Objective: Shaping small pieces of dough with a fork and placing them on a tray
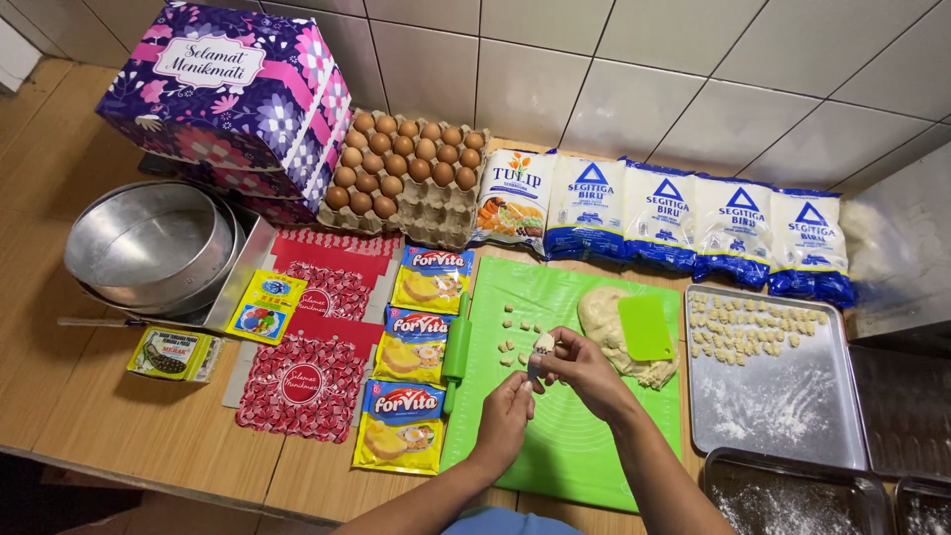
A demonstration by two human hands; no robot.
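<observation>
Both hands, left hand (pixel 507 401) and right hand (pixel 578 369), pinch a small dough piece (pixel 543 344) above the green mat (pixel 575 436) on the worktop (pixel 149 426).

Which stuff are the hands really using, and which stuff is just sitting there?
In use:
- left hand and right hand, pinching a small dough piece
- dough lump
- green mat
- cut dough bits
- metal tray with shaped pieces

Just sitting:
- egg carton
- flour bags
- yellow packets
- round tins
- flowery box

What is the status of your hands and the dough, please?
Left hand and right hand together pinching a small dough piece. Over green mat. Nothing in the way.
</observation>
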